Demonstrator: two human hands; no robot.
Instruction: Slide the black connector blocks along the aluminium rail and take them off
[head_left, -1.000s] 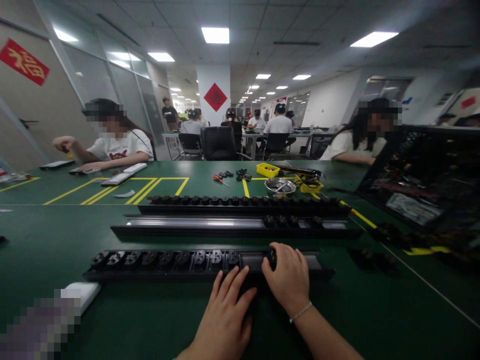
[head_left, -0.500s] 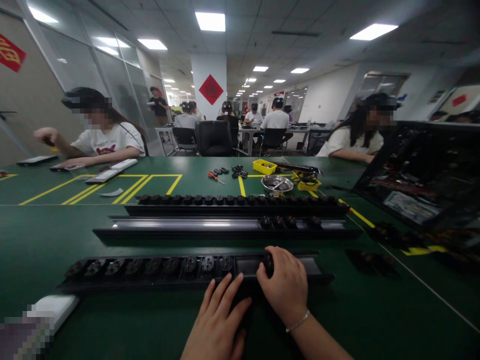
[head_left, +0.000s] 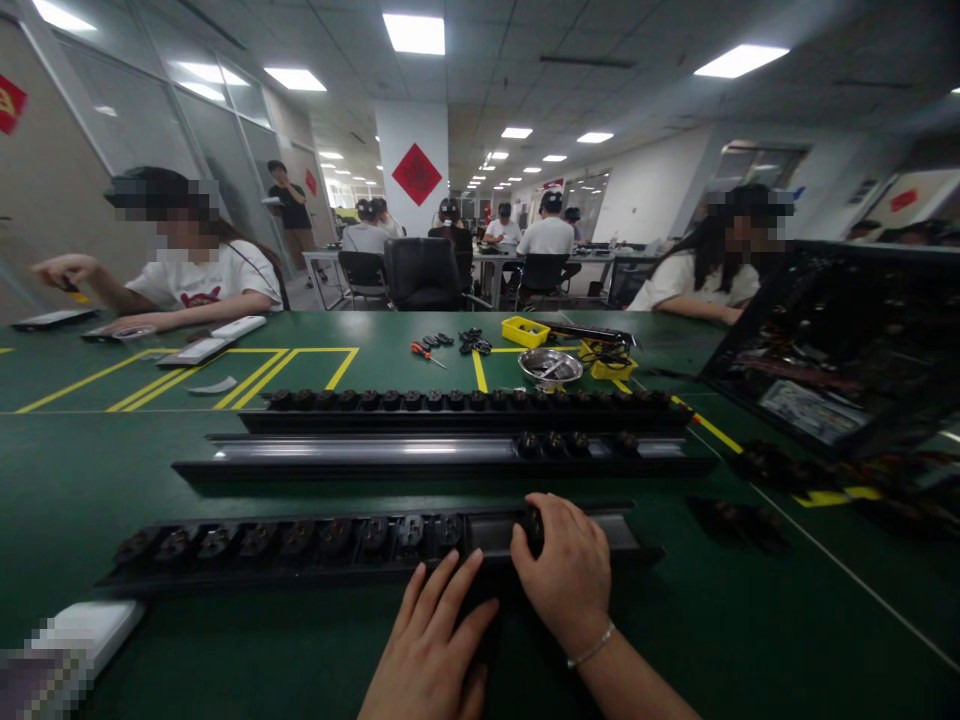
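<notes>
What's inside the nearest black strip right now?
The nearest strip holds a row of sockets on its left; the right hand covers one module, hiding the channel beneath.

No text is legible; the red diamond sign [head_left: 416, 173] on the pillar [head_left: 412, 120] is blurred.

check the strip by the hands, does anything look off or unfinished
The nearest black strip has sockets only along its left part; its right end is an open channel. The right hand grips a black socket there, and the left hand rests against the strip's edge.
</notes>
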